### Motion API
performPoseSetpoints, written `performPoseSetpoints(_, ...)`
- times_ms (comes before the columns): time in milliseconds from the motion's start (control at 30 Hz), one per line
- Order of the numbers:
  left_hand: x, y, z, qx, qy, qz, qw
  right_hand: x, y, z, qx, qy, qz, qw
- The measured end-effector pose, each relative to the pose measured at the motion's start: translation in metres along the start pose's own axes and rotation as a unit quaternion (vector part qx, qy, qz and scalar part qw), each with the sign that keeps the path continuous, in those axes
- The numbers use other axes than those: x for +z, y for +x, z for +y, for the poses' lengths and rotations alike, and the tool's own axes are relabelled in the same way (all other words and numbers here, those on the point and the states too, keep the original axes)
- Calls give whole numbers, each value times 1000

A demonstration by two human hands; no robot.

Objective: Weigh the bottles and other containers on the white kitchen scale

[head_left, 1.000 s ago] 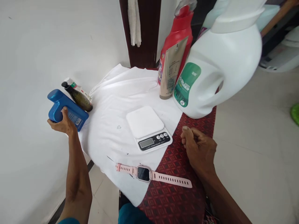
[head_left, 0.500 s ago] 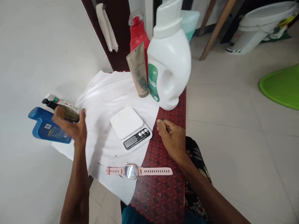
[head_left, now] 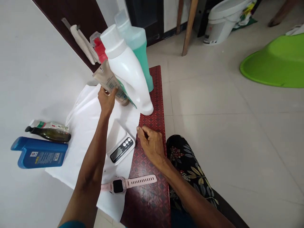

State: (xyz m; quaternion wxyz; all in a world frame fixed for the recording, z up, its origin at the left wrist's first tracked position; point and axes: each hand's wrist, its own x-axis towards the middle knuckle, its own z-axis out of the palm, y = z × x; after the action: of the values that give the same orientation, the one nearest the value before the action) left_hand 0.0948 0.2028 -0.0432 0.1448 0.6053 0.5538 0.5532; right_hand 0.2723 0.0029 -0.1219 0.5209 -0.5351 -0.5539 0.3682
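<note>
Left hand (head_left: 107, 100) had left the blue bottle (head_left: 40, 154) at near left and reached far, fingers clamped on the brown tube (head_left: 108, 81), upright against the white jug (head_left: 129, 71); right hand (head_left: 149, 143) rested loosely curled, nearer.

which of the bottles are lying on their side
The blue bottle and the dark glass bottle, both at the left; the others stand upright.

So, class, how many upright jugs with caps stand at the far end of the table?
3: a white jug in front, a teal jug behind it, a red one mostly hidden to their left. Others may be hidden.
</note>
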Motion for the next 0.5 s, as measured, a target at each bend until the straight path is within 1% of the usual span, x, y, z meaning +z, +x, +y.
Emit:
performPoseSetpoints(100, -2, 2, -5, -13, -43, 23, 999, -1, 0, 0, 0, 4, -4, 1000)
performPoseSetpoints(167, -14, 1, -2, -22, -69, 50, 996, -1, 0, 0, -1, 3, -9, 1000)
performPoseSetpoints(233, -35, -3, 7, -19, -75, 89, 993, -1, -1, 0, -1, 1, -14, 1000)
performPoseSetpoints(300, -64, -10, 22, 0, -61, 108, 992, -1, -1, 0, 0, -4, -14, 1000)
performPoseSetpoints(400, -110, -35, 50, 36, -25, 86, 995, -1, -2, 0, 3, -10, -9, 1000)
performPoseSetpoints(467, -133, -60, 65, 52, -10, 67, 996, -1, -2, -1, 5, -14, -8, 1000)
performPoseSetpoints(500, -141, -74, 71, 56, -5, 60, 997, -1, -2, -1, 5, -16, -10, 1000)
